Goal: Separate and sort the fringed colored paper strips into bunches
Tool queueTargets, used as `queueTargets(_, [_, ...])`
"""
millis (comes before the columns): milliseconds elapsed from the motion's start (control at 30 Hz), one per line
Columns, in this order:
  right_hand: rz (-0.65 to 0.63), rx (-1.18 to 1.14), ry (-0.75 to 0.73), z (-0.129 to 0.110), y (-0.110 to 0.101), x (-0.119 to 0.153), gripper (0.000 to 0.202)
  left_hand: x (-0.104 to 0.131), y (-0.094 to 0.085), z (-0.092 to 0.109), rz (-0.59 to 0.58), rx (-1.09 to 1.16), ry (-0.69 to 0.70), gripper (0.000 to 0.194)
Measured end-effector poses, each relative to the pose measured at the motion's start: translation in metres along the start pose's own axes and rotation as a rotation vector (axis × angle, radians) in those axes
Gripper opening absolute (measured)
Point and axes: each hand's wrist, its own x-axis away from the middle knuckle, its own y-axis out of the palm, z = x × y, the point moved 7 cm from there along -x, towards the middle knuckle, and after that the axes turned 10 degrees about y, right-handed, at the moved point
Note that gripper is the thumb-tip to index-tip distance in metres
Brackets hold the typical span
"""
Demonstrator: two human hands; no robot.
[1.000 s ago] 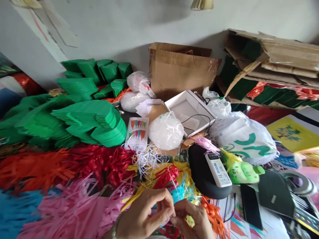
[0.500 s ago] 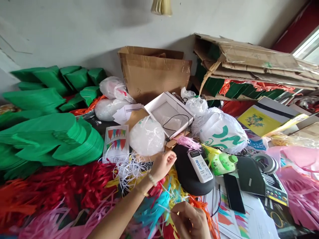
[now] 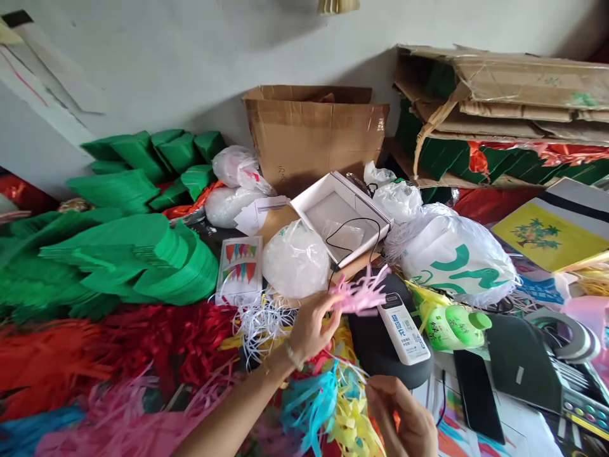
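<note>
My left hand (image 3: 314, 327), with a bracelet at the wrist, pinches a pink tassel (image 3: 364, 292) of cut strips above the black case (image 3: 364, 343). Closed low in the view, my right hand (image 3: 402, 412) grips the end of a thin white string (image 3: 349, 365). That string runs up leftward, past blue tassels (image 3: 311, 403) and yellow tassels (image 3: 352, 412) that hang between my hands. On the black case rests a white device (image 3: 404, 330) with blue print.
Green stacks (image 3: 133, 254) and red tassels (image 3: 190, 336) spread out on the left. Behind my hands are a stuffed plastic bag (image 3: 295, 260), a white open box (image 3: 304, 203) and a cardboard box (image 3: 314, 136). A green bottle (image 3: 454, 327) and a phone (image 3: 478, 397) lie right.
My left hand has taken hold of the pink tassel that lay on the black case. My right hand keeps the white string. The whole scene has shifted right in the view.
</note>
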Motion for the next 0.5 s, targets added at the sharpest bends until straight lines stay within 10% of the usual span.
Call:
queueTargets(167, [-0.21, -0.03, -0.099, -0.019, 0.037, -0.002, 0.025, 0.118, -0.023, 0.044, -0.018, 0.074, -0.091, 0.034])
queueTargets(267, [-0.371, 0.0, -0.175, -0.022, 0.065, 0.01, 0.027, 0.164, -0.033, 0.043, 0.198, 0.199, -0.261, 0.036])
queueTargets(500, [-0.46, 0.086, -0.316, -0.027, 0.093, 0.038, 0.03, 0.163, -0.062, 0.021, 0.306, 0.522, -0.456, 0.032])
